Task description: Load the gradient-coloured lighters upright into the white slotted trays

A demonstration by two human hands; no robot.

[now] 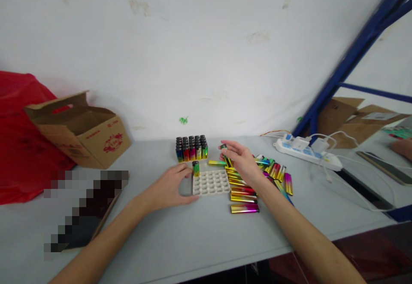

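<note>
A white tray with rows of holes point(211, 184) lies in front of me. One green lighter point(195, 169) stands upright in its far left corner. My left hand point(174, 185) is at the tray's left edge, thumb and fingers apart around that side. My right hand point(240, 158) is raised over the right side with a yellow and black lighter point(227, 159) pinched in its fingers. Under and beside it lies a spread of loose shiny lighters point(243, 198) in several colours. Behind the tray, a block of upright lighters point(192, 150) with black tops stands in rows.
An open cardboard box point(93, 140) and a red bag point(22, 146) are at the left, near a dark, partly blurred flat object point(93, 215). At the right are a power strip point(309, 153) with cables, a blue metal frame point(347, 60) and another person's hand point(402, 148).
</note>
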